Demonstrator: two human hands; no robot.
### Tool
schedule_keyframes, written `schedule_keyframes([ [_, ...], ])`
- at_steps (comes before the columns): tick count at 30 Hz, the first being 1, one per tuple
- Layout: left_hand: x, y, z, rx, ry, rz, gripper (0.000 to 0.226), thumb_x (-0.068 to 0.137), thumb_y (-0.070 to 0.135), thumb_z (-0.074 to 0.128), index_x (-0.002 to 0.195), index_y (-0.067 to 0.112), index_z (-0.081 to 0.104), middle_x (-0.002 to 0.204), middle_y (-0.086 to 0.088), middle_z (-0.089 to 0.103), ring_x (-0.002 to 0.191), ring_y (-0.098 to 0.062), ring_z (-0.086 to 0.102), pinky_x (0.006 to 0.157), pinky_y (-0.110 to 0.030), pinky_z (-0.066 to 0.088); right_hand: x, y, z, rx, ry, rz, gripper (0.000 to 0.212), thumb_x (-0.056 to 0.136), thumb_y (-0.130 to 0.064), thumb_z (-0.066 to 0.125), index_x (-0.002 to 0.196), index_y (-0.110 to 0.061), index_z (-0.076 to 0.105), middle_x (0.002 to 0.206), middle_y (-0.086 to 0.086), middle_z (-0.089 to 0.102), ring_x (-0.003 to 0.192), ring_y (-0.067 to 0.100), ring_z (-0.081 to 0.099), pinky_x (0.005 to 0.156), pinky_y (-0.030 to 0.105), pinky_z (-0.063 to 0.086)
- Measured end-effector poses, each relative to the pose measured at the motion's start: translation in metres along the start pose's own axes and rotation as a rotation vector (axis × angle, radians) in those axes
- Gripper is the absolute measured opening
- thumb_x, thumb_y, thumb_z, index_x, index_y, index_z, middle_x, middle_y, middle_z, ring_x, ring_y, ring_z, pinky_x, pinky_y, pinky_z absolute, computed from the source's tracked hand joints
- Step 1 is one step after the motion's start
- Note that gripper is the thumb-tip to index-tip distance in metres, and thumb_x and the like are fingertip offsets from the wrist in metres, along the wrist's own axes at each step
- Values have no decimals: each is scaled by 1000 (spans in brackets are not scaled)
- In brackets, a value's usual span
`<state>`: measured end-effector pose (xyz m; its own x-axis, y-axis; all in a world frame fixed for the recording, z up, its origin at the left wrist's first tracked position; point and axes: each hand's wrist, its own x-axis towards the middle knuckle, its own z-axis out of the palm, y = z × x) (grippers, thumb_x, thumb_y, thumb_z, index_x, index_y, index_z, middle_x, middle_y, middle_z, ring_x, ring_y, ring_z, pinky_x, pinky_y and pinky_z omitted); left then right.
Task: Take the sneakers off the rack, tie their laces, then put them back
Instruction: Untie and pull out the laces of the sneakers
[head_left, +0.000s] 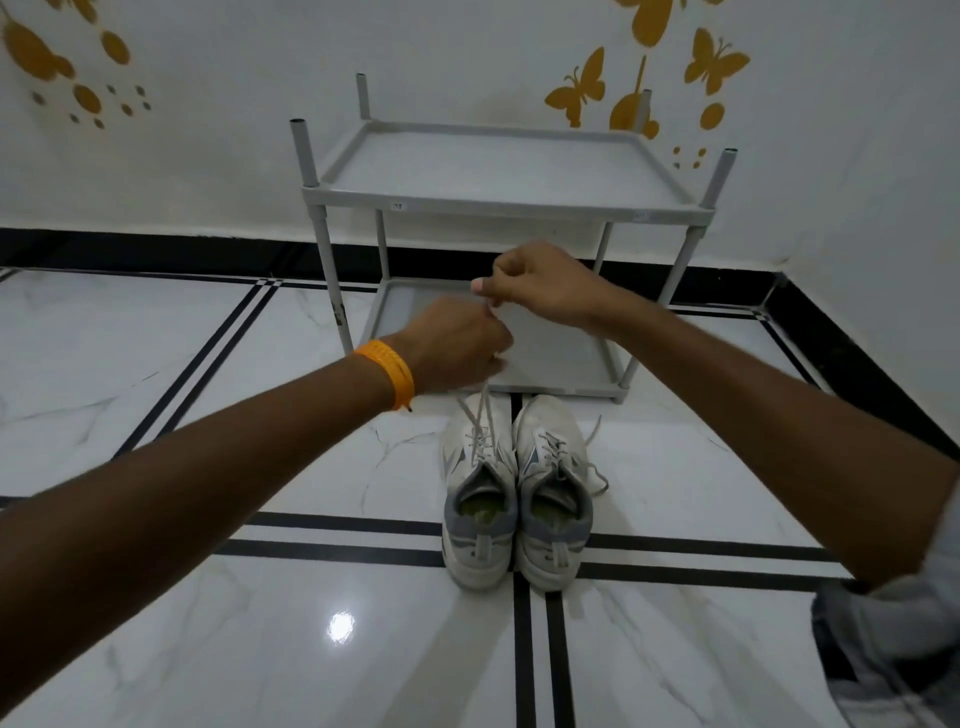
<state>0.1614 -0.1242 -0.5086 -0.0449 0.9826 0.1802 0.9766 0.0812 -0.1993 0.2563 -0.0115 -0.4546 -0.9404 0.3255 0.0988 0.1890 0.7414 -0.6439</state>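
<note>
Two white-and-grey sneakers stand side by side on the floor, heels toward me: the left sneaker (479, 499) and the right sneaker (555, 493). The left sneaker's grey laces (480, 421) run taut upward into my hands. My left hand (457, 348), with an orange band at the wrist, is closed on one lace. My right hand (540, 291) pinches the other lace a little higher and farther back. The right sneaker's laces (595, 467) lie loose on the floor. The grey two-shelf rack (498, 208) stands just behind the sneakers, both shelves bare.
The rack stands against a white wall with yellow butterfly decals (717, 60) and a black skirting (156, 249). The floor is glossy white marble tile (260, 649) with black inlay lines. A grey cloth edge (893, 649) shows at the lower right.
</note>
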Motion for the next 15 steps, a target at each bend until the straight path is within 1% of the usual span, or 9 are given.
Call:
schedule_keyframes([
  [1, 2, -2, -4, -136, -21, -124, 29, 93, 37, 56, 79, 12, 64, 77, -8, 64, 68, -24, 61, 62, -31, 49, -1, 1, 1, -37, 71, -7, 29, 91, -27, 60, 66, -14, 59, 70, -3, 64, 83, 23, 66, 72, 37, 49],
  [3, 5, -2, -13, -678, -95, -396, 33, 93, 38, 56, 71, 13, 57, 63, -5, 55, 56, -19, 54, 56, -28, 44, -8, 5, 0, -99, 211, 31, 13, 90, -13, 57, 93, -8, 69, 90, 0, 66, 86, 18, 61, 75, 34, 50],
  [4, 5, -2, -17, -985, -113, -519, 33, 95, 37, 52, 71, 14, 53, 62, -3, 52, 52, -16, 47, 53, -26, 39, -12, 10, -1, -72, 197, 75, 19, 88, -9, 58, 103, -9, 69, 92, -3, 64, 85, 12, 58, 73, 28, 47],
  [6, 3, -2, -24, -1355, -116, -680, 33, 98, 38, 45, 72, 18, 49, 62, 0, 49, 52, -13, 42, 52, -25, 35, -24, 17, 3, 63, -26, 183, 23, 84, -12, 66, 107, -12, 69, 90, -6, 62, 81, 7, 55, 71, 25, 43],
  [7, 2, -2, -25, -1422, -122, -696, 34, 98, 39, 43, 70, 19, 49, 61, 2, 50, 52, -12, 43, 53, -24, 35, -29, 19, 9, 84, -128, 214, 19, 82, -17, 71, 101, -12, 70, 86, -2, 63, 77, 9, 54, 69, 27, 43],
  [8, 1, -2, -25, -1442, -130, -679, 36, 98, 40, 44, 68, 20, 49, 60, 3, 50, 51, -12, 43, 54, -24, 36, -32, 21, 17, 61, -156, 206, 17, 80, -21, 74, 91, -8, 70, 79, 3, 60, 71, 13, 51, 65, 31, 41],
  [10, 1, -1, -23, -1441, -127, -640, 39, 97, 39, 46, 64, 20, 50, 56, 4, 49, 49, -11, 43, 53, -25, 36, -34, 22, 27, 62, -71, 156, 26, 80, -23, 75, 76, 0, 66, 66, 6, 52, 62, 16, 46, 60, 31, 36],
  [12, 0, -1, -21, -1477, -112, -640, 37, 96, 37, 46, 63, 19, 49, 57, 4, 48, 51, -12, 42, 54, -25, 35, -36, 23, 25, 123, 19, 125, 27, 84, -23, 71, 76, 3, 67, 61, 4, 55, 55, 13, 48, 54, 30, 38],
  [15, -4, -5, -18, -1609, -100, -622, 24, 91, 29, 48, 70, 17, 50, 64, 1, 47, 58, -13, 43, 60, -27, 38, -39, 21, 6, 218, 98, 136, 19, 89, -21, 66, 83, -5, 74, 64, 3, 63, 55, 10, 53, 51, 24, 40],
])
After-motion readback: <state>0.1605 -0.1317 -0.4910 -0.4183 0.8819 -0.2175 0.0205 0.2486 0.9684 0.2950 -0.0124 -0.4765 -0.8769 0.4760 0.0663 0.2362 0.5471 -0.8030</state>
